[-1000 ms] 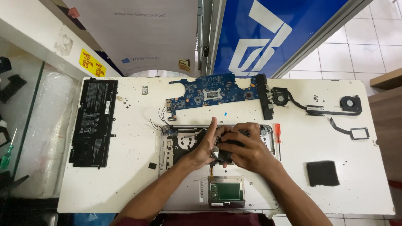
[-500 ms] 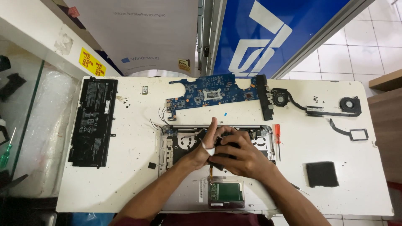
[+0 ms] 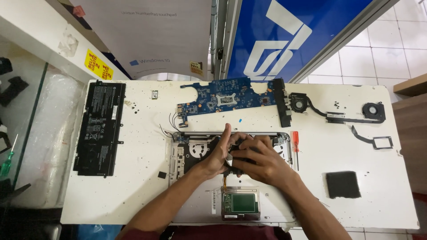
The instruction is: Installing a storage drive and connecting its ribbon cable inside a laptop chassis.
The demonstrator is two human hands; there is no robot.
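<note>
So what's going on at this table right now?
A person has both hands inside an opened laptop shell on a white table. The left hand and right hand meet over its middle, pressing on a dark part there. The blue motherboard, battery, fans and a red screwdriver lie around it.

Left hand (image 3: 216,155) and right hand (image 3: 258,161) meet, fingers curled; forearms converge.
</note>
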